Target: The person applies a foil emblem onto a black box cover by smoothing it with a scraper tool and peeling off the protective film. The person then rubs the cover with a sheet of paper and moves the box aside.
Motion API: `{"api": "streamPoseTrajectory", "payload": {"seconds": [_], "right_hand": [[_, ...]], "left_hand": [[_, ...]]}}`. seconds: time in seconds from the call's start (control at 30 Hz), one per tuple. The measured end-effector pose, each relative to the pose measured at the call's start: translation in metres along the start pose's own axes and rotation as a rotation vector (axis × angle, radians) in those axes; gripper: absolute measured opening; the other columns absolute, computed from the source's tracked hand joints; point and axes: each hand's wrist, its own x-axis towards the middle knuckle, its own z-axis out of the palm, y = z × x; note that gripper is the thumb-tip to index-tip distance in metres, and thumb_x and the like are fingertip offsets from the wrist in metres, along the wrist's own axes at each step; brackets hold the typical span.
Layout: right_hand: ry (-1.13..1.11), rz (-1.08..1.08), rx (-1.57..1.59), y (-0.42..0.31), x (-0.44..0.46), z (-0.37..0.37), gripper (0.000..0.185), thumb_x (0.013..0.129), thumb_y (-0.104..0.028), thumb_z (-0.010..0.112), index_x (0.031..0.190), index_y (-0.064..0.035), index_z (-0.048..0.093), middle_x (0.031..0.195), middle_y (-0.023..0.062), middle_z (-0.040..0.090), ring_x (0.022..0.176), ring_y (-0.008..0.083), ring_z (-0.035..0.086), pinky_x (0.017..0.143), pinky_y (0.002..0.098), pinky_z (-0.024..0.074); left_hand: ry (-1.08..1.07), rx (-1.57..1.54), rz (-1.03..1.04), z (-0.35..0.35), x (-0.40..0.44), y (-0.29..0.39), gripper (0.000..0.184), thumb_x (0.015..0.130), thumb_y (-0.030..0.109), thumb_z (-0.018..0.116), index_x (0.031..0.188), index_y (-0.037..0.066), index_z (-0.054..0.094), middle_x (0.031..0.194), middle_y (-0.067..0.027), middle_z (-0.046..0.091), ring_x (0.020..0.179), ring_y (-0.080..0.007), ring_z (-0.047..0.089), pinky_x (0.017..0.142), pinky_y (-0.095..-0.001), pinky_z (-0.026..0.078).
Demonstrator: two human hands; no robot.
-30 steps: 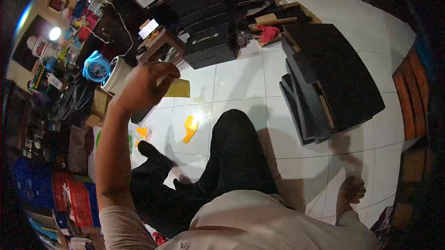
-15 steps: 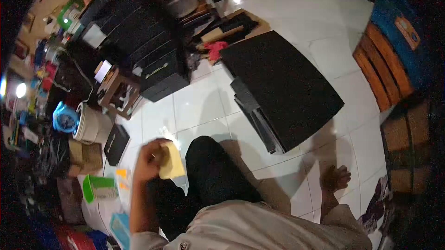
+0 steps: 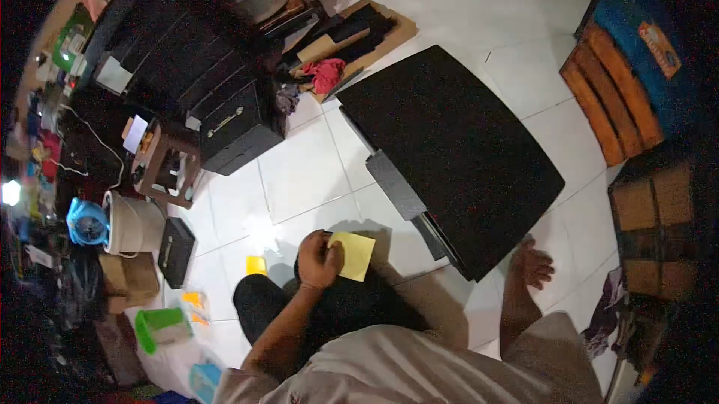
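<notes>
My left hand [image 3: 320, 260] pinches a square yellow sheet [image 3: 355, 256] over my dark-trousered knee. I cannot tell if the sheet is paper or thin cloth. Ahead of me on the tiled floor lies a large black box-like piece [image 3: 457, 149] with a flat, slightly curved top. A grey block [image 3: 395, 183] sits along its left side. My right hand [image 3: 533, 265] has its fingers spread and holds nothing, close to the near right corner of the black piece. Whether it touches that corner is unclear.
Another yellow piece [image 3: 255, 265] lies on the floor near my left knee. To the left are a green container [image 3: 163, 329], a black case [image 3: 177, 252], a white bucket [image 3: 135, 224] and a brown stool [image 3: 171, 161]. Stacked black boxes [image 3: 236, 123] stand behind; wooden slats [image 3: 614, 97] at right.
My left hand has moved right with the yellow sheet, from beside my leg to over it. My right hand has risen slightly toward the black piece. The view has shifted a little.
</notes>
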Motion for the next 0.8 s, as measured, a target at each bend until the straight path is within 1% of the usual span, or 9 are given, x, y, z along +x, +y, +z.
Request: {"api": "streamPoseTrajectory", "payload": {"seconds": [0.1,0.13,0.17,0.2,0.23,0.3,0.6,0.73,0.8], "right_hand": [[0.316,-0.021,0.000,0.005,0.023,-0.049,0.104,0.103,-0.083,0.035,0.167,-0.0006,0.038,0.170,0.0382,0.035,0.150,0.0634,0.041,0.107,0.0862,0.0360],[-0.282,-0.043,-0.012,0.002,0.022,-0.077,0.104,0.104,-0.082,0.034,0.167,-0.0009,0.038,0.171,0.0370,0.034,0.152,0.0622,0.040,0.108,0.0853,0.0357],[0.007,-0.019,0.173,0.005,0.017,-0.018,0.103,0.103,-0.082,0.037,0.167,-0.0012,0.038,0.171,0.0355,0.034,0.153,0.0609,0.039,0.111,0.0842,0.0337],[0.009,-0.026,0.175,0.004,0.021,0.033,0.103,0.103,-0.082,0.037,0.167,-0.0012,0.038,0.171,0.0355,0.034,0.153,0.0609,0.039,0.111,0.0842,0.0337],[0.188,0.010,0.157,0.001,0.024,0.051,0.103,0.103,-0.082,0.037,0.168,-0.0017,0.037,0.172,0.0354,0.033,0.153,0.0610,0.038,0.113,0.0838,0.0326],[0.185,-0.005,0.146,0.015,0.037,0.100,0.101,0.104,-0.080,0.037,0.167,-0.0023,0.038,0.171,0.0346,0.034,0.153,0.0600,0.039,0.113,0.0831,0.0332],[0.120,0.022,0.029,0.020,0.036,0.070,0.081,0.109,-0.067,0.040,0.164,-0.0075,0.044,0.166,0.0280,0.044,0.151,0.0515,0.045,0.113,0.0765,0.0384],[0.100,0.044,-0.038,0.022,0.021,0.041,0.073,0.111,-0.061,0.042,0.162,-0.0098,0.047,0.163,0.0251,0.048,0.150,0.0477,0.048,0.113,0.0736,0.0408],[0.092,0.053,-0.070,0.021,0.031,0.071,0.068,0.112,-0.058,0.043,0.161,-0.0109,0.048,0.162,0.0236,0.050,0.150,0.0458,0.050,0.113,0.0722,0.0420]], "left_hand": [[0.001,0.084,0.005,0.003,0.002,0.005,0.030,0.090,0.022,0.074,0.111,0.001,0.072,0.117,-0.0256,0.071,0.111,-0.0496,0.065,0.098,-0.0553,0.051],[0.016,0.155,0.030,0.002,0.007,0.013,0.031,0.089,0.021,0.074,0.112,0.001,0.072,0.116,-0.0252,0.071,0.110,-0.0494,0.065,0.098,-0.0557,0.051],[0.022,0.156,0.027,0.000,0.011,0.015,0.031,0.089,0.021,0.074,0.112,0.001,0.072,0.116,-0.0252,0.071,0.110,-0.0494,0.065,0.098,-0.0557,0.051],[-0.046,0.137,-0.004,-0.004,0.014,0.016,0.032,0.089,0.023,0.074,0.113,0.001,0.072,0.116,-0.0245,0.071,0.111,-0.0489,0.065,0.099,-0.0561,0.050],[-0.114,0.118,-0.035,-0.005,0.016,0.016,0.033,0.090,0.024,0.073,0.113,0.001,0.072,0.116,-0.0237,0.071,0.111,-0.0484,0.065,0.101,-0.0565,0.050],[-0.070,0.135,-0.024,0.000,0.014,0.011,0.033,0.090,0.024,0.073,0.113,0.001,0.072,0.115,-0.0233,0.071,0.111,-0.0481,0.065,0.101,-0.0567,0.049],[-0.063,0.140,0.036,0.000,0.018,0.006,0.035,0.090,0.028,0.069,0.111,0.000,0.072,0.114,-0.0231,0.072,0.112,-0.0481,0.065,0.103,-0.0561,0.049],[-0.047,0.122,-0.031,0.003,0.014,0.006,0.033,0.090,0.026,0.068,0.111,0.001,0.073,0.114,-0.0222,0.072,0.113,-0.0470,0.065,0.103,-0.0564,0.048],[-0.026,0.076,-0.067,0.004,0.013,0.006,0.033,0.089,0.026,0.068,0.111,0.001,0.073,0.113,-0.0219,0.072,0.114,-0.0466,0.064,0.104,-0.0566,0.048]]}}
